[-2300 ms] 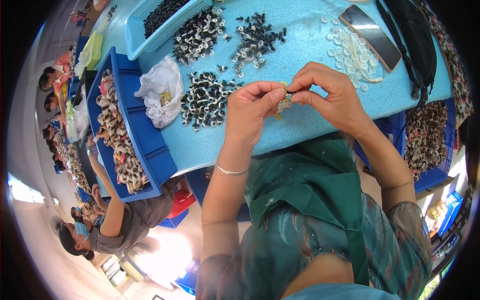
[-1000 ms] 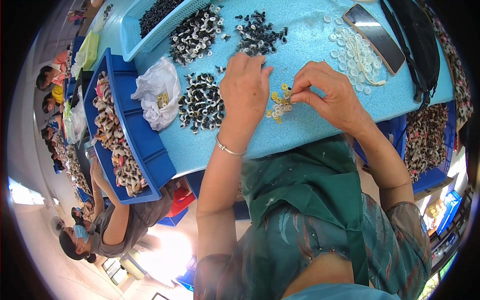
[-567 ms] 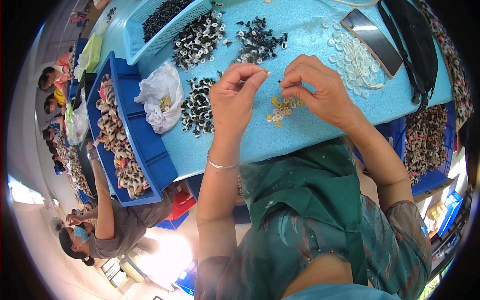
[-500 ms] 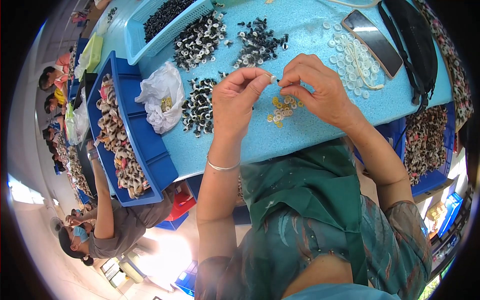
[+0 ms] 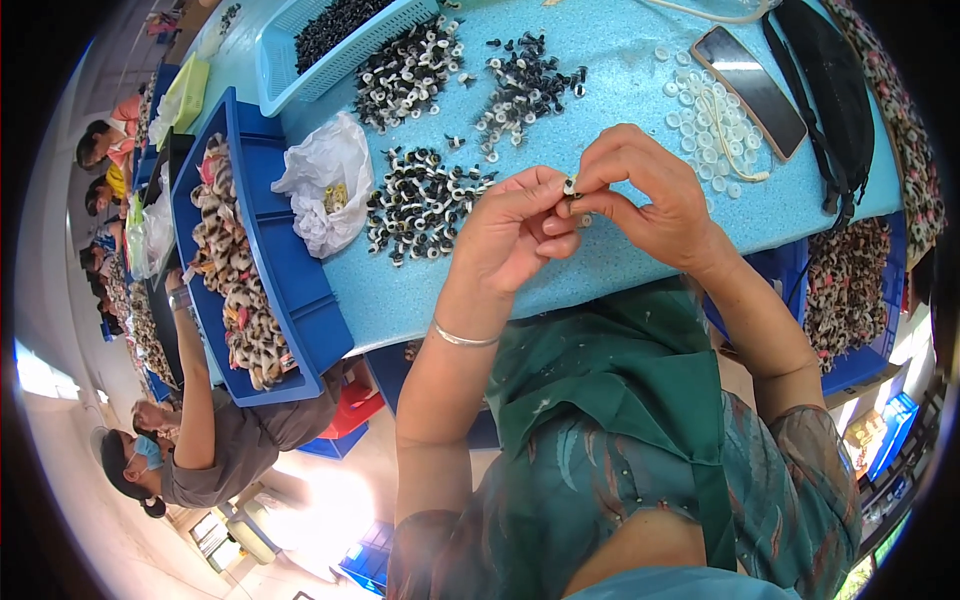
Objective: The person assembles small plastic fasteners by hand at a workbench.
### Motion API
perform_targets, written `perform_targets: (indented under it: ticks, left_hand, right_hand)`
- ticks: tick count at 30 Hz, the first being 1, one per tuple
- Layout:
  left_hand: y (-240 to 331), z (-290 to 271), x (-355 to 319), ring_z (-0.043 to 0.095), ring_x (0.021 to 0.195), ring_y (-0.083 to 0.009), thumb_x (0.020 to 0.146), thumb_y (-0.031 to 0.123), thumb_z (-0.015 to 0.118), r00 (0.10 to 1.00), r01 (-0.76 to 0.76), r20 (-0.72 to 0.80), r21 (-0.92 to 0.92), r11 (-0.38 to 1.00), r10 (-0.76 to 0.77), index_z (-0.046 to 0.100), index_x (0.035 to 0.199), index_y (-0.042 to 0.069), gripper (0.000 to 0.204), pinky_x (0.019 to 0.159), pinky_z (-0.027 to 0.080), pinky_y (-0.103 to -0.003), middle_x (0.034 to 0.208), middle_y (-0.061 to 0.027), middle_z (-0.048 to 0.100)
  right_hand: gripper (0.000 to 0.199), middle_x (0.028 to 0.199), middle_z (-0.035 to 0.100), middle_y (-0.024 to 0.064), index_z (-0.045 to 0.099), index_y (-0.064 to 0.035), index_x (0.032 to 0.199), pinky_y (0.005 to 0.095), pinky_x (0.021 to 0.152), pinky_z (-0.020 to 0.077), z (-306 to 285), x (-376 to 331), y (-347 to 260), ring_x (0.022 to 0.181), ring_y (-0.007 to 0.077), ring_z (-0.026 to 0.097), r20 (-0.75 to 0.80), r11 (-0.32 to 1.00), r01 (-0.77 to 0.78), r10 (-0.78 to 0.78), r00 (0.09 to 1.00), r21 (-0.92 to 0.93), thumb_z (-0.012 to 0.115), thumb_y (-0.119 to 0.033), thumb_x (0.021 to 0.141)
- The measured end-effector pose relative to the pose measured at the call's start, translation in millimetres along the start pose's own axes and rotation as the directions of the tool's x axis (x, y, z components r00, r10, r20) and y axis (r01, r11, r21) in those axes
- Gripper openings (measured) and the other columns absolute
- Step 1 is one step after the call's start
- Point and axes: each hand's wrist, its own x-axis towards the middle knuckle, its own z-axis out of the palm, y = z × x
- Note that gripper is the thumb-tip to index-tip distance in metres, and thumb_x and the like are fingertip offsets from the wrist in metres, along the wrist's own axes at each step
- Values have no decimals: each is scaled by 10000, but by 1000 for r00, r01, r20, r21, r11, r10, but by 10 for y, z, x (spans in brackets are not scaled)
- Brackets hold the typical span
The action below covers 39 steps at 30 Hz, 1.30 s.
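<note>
My left hand and my right hand meet over the near part of the blue table. Between their fingertips is a small black-and-white plastic peg with a bit of yellow; both hands pinch it, and the fingers cover most of it. Left of my left hand lies a pile of black pegs with white and yellowish rings. Beyond it are a heap of black-and-white pegs and a looser heap of mostly black pegs. My hands largely hide the yellow and white washers under them.
Translucent caps and a cord lie by a phone and a black bag on the right. On the left are a crumpled white bag, a blue bin of furry pieces and a light-blue basket. A masked co-worker sits beyond.
My hands have come together, the left one moving right and turning its fingers inward. The pieces they held apart now meet at the fingertips. The view has shifted slightly.
</note>
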Motion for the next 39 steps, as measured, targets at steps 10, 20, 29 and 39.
perform_targets:
  ticks: [10,20,29,39]
  left_hand:
    - [-343,146,-128,585,678,-120,946,91,665,844,-389,-134,513,765,519,639,981,-17,116,581,464,-256,837,-73,660]
    - [-298,25,-129,633,736,-125,922,39,690,778,-440,-140,573,691,612,645,996,-27,110,599,495,-243,867,-82,677]
    - [-22,-102,-240,618,848,-216,805,-43,724,472,63,478,820,-569,741,680,951,31,170,740,508,-307,916,-92,651]
    - [-180,62,203,593,818,-279,765,13,731,629,-88,546,758,-647,553,693,891,31,133,723,487,-384,848,-84,626]
  right_hand:
    - [203,914,621,64,650,-74,904,342,717,497,-33,-85,-27,847,253,601,87,999,-37,37,996,0,776,-63,745]
    - [217,946,618,90,652,-16,961,327,704,516,-12,27,84,826,233,616,171,998,-56,55,984,2,765,-27,776]
    - [150,969,594,123,622,-54,992,468,721,508,64,350,636,830,353,639,117,814,-65,161,980,-577,675,-118,867]
    - [153,883,626,102,621,-25,939,371,683,521,-33,258,364,791,260,661,26,957,-235,243,970,-170,706,-53,814]
